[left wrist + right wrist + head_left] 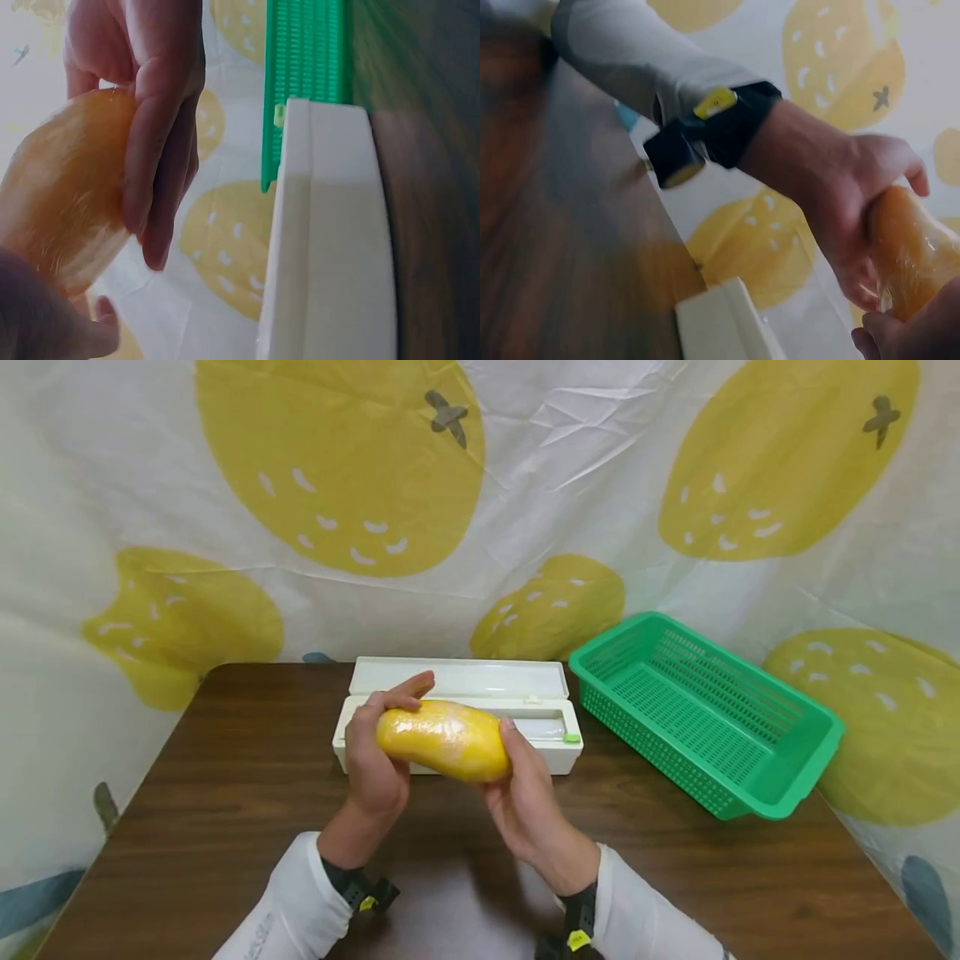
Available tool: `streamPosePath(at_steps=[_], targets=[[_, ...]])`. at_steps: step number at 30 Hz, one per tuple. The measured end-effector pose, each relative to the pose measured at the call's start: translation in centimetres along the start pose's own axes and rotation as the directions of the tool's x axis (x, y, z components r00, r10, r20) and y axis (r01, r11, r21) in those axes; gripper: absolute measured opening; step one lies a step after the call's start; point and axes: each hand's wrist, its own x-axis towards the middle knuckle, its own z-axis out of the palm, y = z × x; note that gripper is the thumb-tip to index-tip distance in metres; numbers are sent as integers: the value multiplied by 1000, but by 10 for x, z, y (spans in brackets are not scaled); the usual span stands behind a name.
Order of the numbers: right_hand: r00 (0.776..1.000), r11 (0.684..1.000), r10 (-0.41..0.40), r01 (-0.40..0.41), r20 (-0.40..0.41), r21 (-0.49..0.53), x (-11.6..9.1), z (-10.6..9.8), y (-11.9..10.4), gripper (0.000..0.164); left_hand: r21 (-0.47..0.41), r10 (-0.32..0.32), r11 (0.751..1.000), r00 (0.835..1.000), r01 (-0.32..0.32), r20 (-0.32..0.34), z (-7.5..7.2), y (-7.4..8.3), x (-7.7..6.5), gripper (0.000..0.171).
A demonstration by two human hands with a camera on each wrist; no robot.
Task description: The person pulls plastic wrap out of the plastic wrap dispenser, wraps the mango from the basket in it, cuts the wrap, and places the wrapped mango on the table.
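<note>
A yellow oblong fruit (446, 739), wrapped in shiny clear film, is held between both hands above the table. My left hand (377, 758) cups its left end, with some fingers reaching past the far side. The right hand (528, 797) grips the other end, its thumb lying along the fruit near the tip. In the left wrist view, wrinkled film shows on the fruit (71, 187). Behind the hands sits a white cling film dispenser box (566, 760) with its lid (459, 677) raised. A roll of film (538, 729) lies inside, partly hidden by the fruit and hands.
A green perforated plastic basket (795, 785) stands at the right of the box, at an angle on the dark wooden table (247, 793). A white curtain (570, 460) printed with yellow fruit hangs behind the table.
</note>
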Motion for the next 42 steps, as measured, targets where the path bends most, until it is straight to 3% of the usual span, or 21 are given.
streamPosePath(at_steps=[7,10,12,15,17,19,23,27,33,37,40,42], targets=[[998,998,-58,57,-33,-32,5,-4,-12,34,73,-13,997,988,1,155,-2,9,0,48],[993,992,-112,110,-42,-53,5,-7,-16,28,167,-32,986,980,-1,194,-5,15,1,49],[987,985,-157,154,-43,-73,5,-8,-19,25,310,-70,951,980,8,188,-8,20,4,46],[974,970,-224,219,-38,-106,6,-10,-23,24,521,-187,851,967,72,172,-13,28,10,40],[966,960,-258,253,-32,-119,7,-12,-25,26,596,-285,792,943,132,170,-15,33,15,40],[960,954,-278,273,-24,-128,8,-13,-27,30,612,-367,769,911,183,189,-17,36,18,42],[961,953,-276,273,-10,-133,10,-14,-28,35,570,-457,779,858,261,233,-20,38,21,46],[965,956,-261,257,-7,-141,11,-14,-29,34,527,-485,796,834,296,263,-21,40,20,50],[967,957,-254,256,30,-134,11,-15,-31,32,455,-489,823,832,340,262,-20,39,18,48],[964,956,-262,266,54,-120,12,-16,-32,31,440,-467,838,842,322,272,-19,37,17,46],[963,956,-263,269,65,-117,13,-16,-33,30,473,-450,834,845,282,290,-19,37,18,45],[964,958,-258,265,70,-113,13,-17,-34,30,521,-445,817,844,245,301,-20,38,19,46]])
